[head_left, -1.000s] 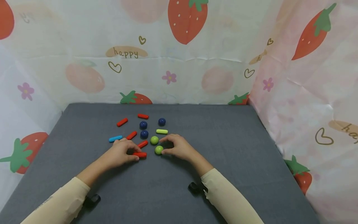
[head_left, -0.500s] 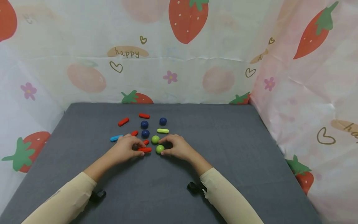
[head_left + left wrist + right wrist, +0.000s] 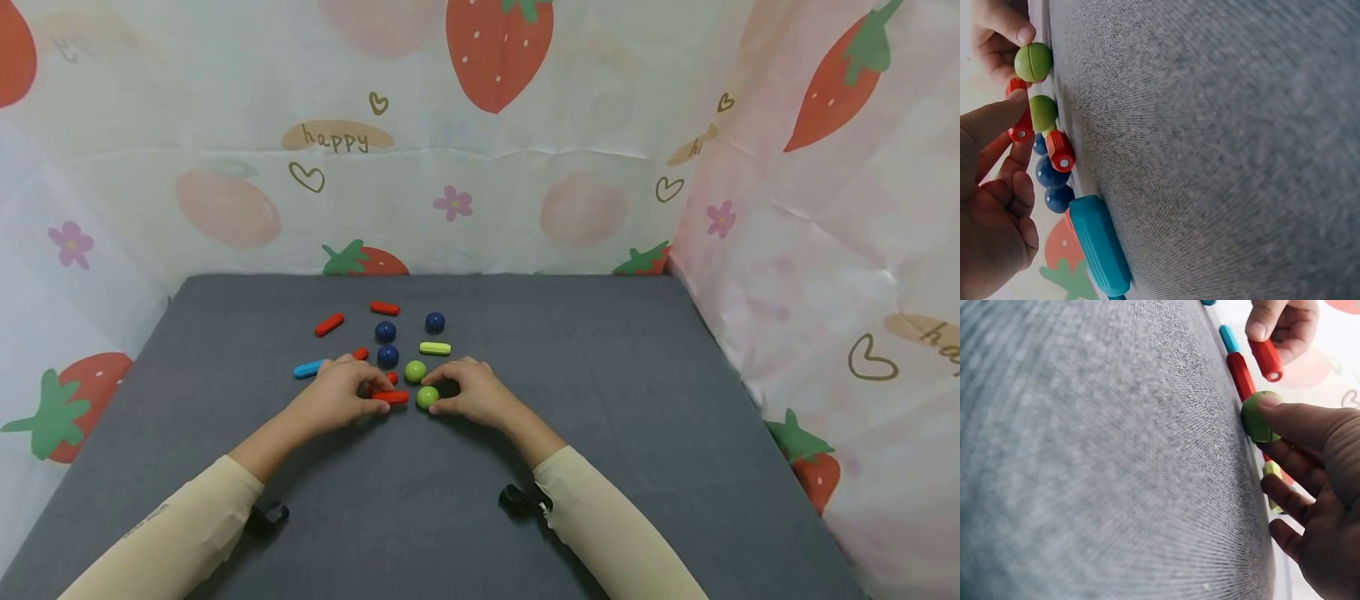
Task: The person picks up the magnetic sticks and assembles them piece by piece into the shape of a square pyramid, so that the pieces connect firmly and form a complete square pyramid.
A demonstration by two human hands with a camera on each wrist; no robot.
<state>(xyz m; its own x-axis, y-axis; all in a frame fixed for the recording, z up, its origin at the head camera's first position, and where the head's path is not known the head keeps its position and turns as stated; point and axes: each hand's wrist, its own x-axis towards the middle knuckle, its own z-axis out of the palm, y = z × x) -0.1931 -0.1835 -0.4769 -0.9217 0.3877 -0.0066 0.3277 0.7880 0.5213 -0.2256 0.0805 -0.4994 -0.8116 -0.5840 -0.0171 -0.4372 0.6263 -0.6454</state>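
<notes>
My left hand [image 3: 337,398] pinches a short red rod [image 3: 393,397] between thumb and fingers; in the left wrist view this rod [image 3: 1021,131] has a small pale dot on its end. Facing it, my right hand [image 3: 480,395] pinches a green ball [image 3: 427,397] by its near side. In the right wrist view the thumb covers part of that ball [image 3: 1257,424]. A small gap separates rod and ball. Just behind is a second green ball [image 3: 416,372]. Another red rod [image 3: 392,378] lies partly hidden behind the left fingers.
Two dark blue balls [image 3: 386,332] stand close together, and a third [image 3: 435,322] is to their right. A yellow-green rod [image 3: 435,348] lies nearby. More red rods [image 3: 329,325] and a blue rod [image 3: 309,369] lie left and behind on the grey tabletop [image 3: 600,375]. Printed curtains surround it.
My left hand has moved right and slightly away from me with the red rod, bringing it nearer the green ball. The right hand has stayed almost in place.
</notes>
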